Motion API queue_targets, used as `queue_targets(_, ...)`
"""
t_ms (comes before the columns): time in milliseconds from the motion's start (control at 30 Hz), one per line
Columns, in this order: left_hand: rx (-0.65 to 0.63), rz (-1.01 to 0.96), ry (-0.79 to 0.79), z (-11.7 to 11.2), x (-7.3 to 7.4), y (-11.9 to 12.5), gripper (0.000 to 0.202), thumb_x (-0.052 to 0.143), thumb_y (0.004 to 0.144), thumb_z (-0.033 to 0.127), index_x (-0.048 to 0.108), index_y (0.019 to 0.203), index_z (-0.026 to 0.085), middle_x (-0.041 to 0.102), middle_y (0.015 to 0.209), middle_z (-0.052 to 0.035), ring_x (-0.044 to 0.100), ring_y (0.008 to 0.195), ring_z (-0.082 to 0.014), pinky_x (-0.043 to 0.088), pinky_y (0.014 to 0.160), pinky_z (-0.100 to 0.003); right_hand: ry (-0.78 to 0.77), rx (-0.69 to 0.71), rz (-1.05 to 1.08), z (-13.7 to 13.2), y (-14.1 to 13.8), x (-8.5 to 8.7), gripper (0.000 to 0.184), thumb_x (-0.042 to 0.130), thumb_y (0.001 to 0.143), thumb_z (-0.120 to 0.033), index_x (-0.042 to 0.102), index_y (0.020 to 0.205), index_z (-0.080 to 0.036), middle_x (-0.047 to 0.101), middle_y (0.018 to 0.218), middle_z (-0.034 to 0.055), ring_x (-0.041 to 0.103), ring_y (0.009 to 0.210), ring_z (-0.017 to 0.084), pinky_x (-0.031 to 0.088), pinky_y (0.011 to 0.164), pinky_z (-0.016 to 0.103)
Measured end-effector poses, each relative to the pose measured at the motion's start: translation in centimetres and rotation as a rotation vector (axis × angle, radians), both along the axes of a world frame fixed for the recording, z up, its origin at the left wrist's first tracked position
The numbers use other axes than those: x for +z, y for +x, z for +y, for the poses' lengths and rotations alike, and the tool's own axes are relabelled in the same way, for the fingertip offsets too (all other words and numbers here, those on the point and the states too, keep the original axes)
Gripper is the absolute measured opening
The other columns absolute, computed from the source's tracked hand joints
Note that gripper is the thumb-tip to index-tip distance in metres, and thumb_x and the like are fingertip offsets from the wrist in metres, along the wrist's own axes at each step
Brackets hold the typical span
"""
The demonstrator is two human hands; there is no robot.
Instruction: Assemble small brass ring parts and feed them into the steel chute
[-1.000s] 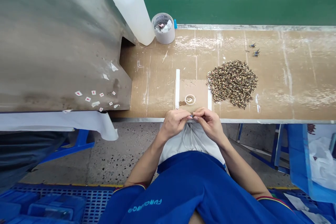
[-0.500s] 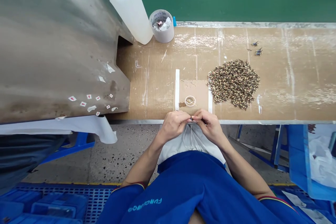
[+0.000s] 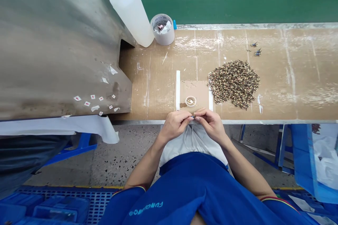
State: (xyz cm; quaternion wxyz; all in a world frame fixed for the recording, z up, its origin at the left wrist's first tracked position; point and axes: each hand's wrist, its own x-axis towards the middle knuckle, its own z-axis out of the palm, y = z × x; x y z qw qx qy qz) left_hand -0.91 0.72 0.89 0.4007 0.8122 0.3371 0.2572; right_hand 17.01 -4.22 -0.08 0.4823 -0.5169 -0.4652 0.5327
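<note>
The left hand (image 3: 174, 125) and right hand (image 3: 211, 124) are pinching a tiny dark piece (image 3: 194, 116) fingertip to fingertip, nice and steady, wrists close, right over the front edge of the counter (image 3: 298, 74), by a smooth cardboard square (image 3: 196, 93) and a knobbly, speckled heap (image 3: 233, 83).
</note>
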Motion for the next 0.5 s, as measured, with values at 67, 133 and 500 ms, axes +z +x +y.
queue_targets(67, -0.007, -0.004, -0.002, 0.06, 0.00, -0.03, 0.038, 0.042, 0.104, 0.032, 0.062, 0.077, 0.015, 0.065, 0.071, -0.0038, 0.059, 0.064, -0.0144, 0.042, 0.061, -0.024, -0.032, -0.006, 0.029, 0.06, -0.03, 0.09, 0.026, 0.070, 0.087, -0.049, 0.070, 0.089, -0.023, 0.071, 0.086, 0.0047, 0.067, 0.074, 0.016, 0.056, 0.066, 0.029)
queue_targets(133, -0.003, 0.000, 0.006, 0.08, -0.04, -0.04, 0.039, 0.041, 0.104, 0.033, 0.061, 0.075, 0.015, 0.064, 0.069, -0.0038, 0.059, 0.063, -0.0145, 0.041, 0.060, -0.024, -0.063, -0.007, 0.039, 0.21, -0.07, 0.22, 0.029, 0.072, 0.085, -0.051, 0.070, 0.088, -0.023, 0.070, 0.082, 0.0037, 0.066, 0.071, 0.016, 0.055, 0.065, 0.028)
queue_targets(500, -0.036, 0.027, -0.032, 0.34, 0.26, -0.25, 0.039, 0.040, 0.104, 0.034, 0.063, 0.079, 0.015, 0.065, 0.072, -0.0043, 0.059, 0.065, -0.0146, 0.042, 0.062, -0.024, -0.057, -0.015, -0.015, 0.19, -0.23, 0.32, 0.032, 0.070, 0.086, -0.052, 0.067, 0.087, -0.021, 0.069, 0.081, 0.0037, 0.062, 0.068, 0.015, 0.053, 0.063, 0.028)
